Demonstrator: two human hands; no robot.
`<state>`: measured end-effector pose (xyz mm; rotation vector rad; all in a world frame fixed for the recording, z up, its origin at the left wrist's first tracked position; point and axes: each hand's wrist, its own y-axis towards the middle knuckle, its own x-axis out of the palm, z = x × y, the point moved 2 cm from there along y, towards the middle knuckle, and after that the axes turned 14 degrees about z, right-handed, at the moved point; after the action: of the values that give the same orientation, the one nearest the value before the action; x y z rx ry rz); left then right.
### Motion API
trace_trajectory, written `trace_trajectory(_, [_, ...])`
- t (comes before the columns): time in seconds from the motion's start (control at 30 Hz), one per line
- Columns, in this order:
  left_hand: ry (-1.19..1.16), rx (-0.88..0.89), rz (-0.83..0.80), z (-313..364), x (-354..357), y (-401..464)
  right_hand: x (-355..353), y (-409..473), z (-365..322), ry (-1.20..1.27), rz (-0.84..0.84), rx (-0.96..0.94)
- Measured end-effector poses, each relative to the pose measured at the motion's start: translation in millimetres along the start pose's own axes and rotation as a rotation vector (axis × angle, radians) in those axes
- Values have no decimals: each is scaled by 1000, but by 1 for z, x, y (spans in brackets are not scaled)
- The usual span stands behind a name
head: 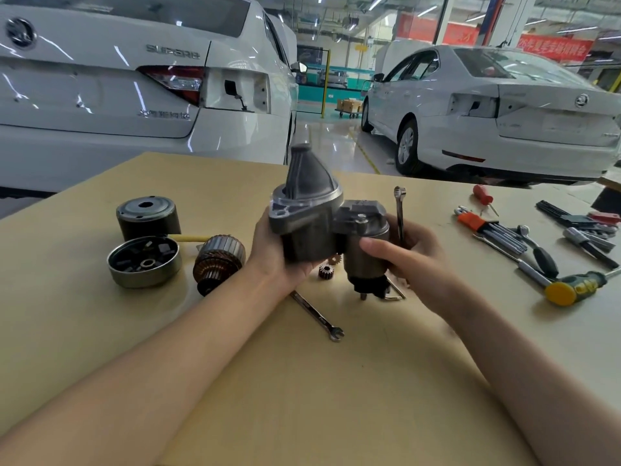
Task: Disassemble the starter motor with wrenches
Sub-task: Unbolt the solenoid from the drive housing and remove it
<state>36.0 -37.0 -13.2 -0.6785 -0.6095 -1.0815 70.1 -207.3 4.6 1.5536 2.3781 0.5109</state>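
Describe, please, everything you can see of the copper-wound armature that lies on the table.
The armature is a short cylinder: a grey laminated metal core, below it reddish copper windings, and a dark end piece nearest the camera. It lies tilted on the tan table, separate from the motor housing. It sits right of the open round cap and just left of the left hand; whether the wrist touches it is unclear.

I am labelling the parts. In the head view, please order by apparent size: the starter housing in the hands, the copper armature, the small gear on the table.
1. starter housing, though held up nearer the camera
2. armature
3. small gear
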Motion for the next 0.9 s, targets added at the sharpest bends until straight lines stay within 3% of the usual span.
trace_trajectory(0.13, [45,-10,5,2,0,3,-1,-2,1,37,-36,5])
trace_trajectory(0.5, [59,-360,-102,-2,-8,1,-10,-1,7,60,6,80])
trace_trajectory(0.7, [167,-326,-142,1,-5,-4,-15,4,12,51,79,144])
trace_trajectory(0.9, [154,-236,4,-5,5,-10,-15,12,9,54,161,243])
